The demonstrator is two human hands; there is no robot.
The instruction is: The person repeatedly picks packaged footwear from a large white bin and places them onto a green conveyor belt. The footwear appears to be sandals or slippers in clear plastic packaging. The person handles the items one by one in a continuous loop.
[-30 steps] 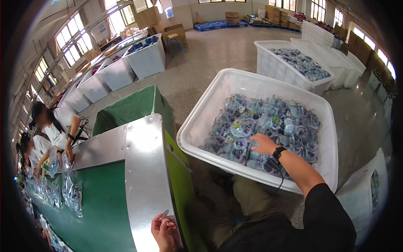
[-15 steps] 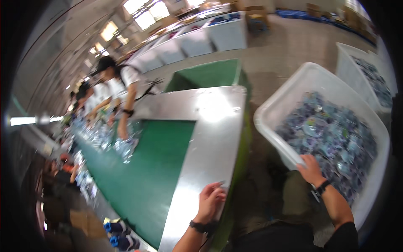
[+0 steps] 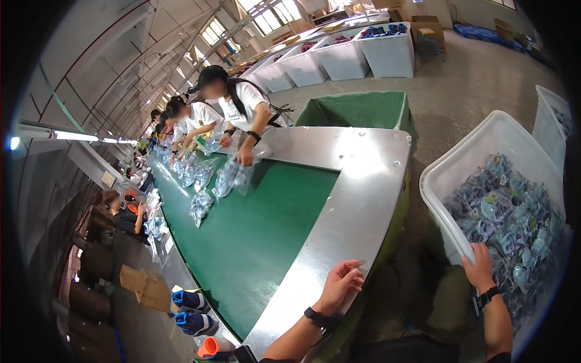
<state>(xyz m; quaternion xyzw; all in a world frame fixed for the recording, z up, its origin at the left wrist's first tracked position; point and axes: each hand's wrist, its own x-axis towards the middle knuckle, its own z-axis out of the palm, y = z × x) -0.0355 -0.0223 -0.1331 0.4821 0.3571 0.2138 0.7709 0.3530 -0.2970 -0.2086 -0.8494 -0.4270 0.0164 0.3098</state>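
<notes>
We hold our left hand (image 3: pixel 341 287) over the metal border of the table (image 3: pixel 315 242), palm turned inward, with its fingers bent and loosely gathered; a small pale piece shows at the tips, and we cannot tell whether they pinch it. Our right hand (image 3: pixel 480 266) grips the rim of the white bin (image 3: pixel 446 222), its fingers closed over the edge. This bin stands to the right of the table, tilted in our view, and contains a heap of bagged goods (image 3: pixel 514 227), grey-blue in clear wrapping. At the lower left, we note an orange cup (image 3: pixel 213 346) and, just beyond it, two blue shoes (image 3: pixel 195 323) at the table's left border. The green belt (image 3: pixel 260 224) runs away from us inside the metal border. Farther along it, a co-worker (image 3: pixel 245 106) bends over the belt, with one hand on clear bags (image 3: pixel 233 175). A green bin (image 3: pixel 363 112) stands behind the table's far corner. Beyond the open floor, we see a row of white tubs (image 3: pixel 387 55), the rightmost loaded with blue and red items.
</notes>
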